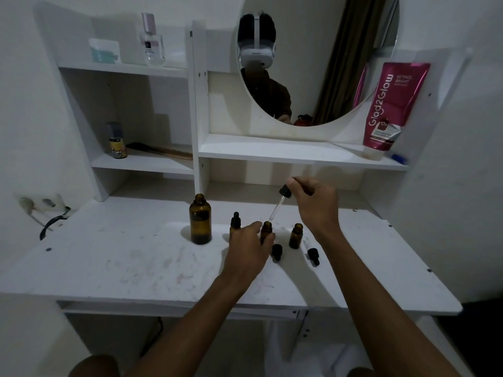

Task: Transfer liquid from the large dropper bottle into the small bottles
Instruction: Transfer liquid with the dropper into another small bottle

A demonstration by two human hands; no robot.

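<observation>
The large amber bottle (200, 219) stands uncapped on the white table (136, 257). To its right are three small amber bottles: one capped with a dropper (235, 221), an uncapped middle one (266, 230) held by my left hand (249, 248), and an uncapped right one (296, 235). My right hand (313, 204) pinches the black bulb of the large dropper (280, 202); its glass tip hangs tilted just above the middle bottle's mouth. Two small dropper caps (277, 251) (312, 253) lie on the table in front of the bottles.
Shelves rise behind the table with a round mirror (326, 63), a pink tube (389, 110), a perfume bottle (152, 40), a small yellow-labelled bottle (117, 141) and a comb (160, 151). A wall socket with a black cable (53, 223) sits at the left.
</observation>
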